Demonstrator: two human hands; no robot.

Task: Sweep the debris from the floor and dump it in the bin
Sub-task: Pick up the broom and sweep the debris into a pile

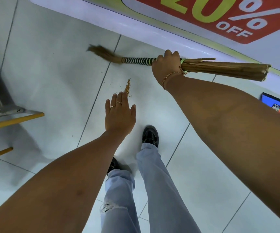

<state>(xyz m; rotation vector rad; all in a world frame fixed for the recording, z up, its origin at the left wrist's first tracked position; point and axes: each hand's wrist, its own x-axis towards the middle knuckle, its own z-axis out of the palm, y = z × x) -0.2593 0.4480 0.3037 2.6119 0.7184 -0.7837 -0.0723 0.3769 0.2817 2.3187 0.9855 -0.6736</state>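
A short stick broom (136, 61) with a black-and-white banded neck lies almost level above the white tiled floor (51, 73). Its blurred brown bristle tip (102, 52) points left, near the floor. My right hand (167, 66) is shut on the broom just behind the banded part, and the bundle of sticks juts out to the right. A small heap of orange-brown crumbs (127, 86) lies on the tiles, with a few specks scattered to its left. My left hand (120, 113) hovers flat with fingers spread, just below the heap, holding nothing. No bin is in view.
A white counter base with a red "20% OFF" sign (220, 17) runs along the far side. Grey metal legs and yellow bars (14, 120) stand at the left. My two feet in black shoes (150, 135) are below the crumbs. A blue box (278, 108) sits at the right.
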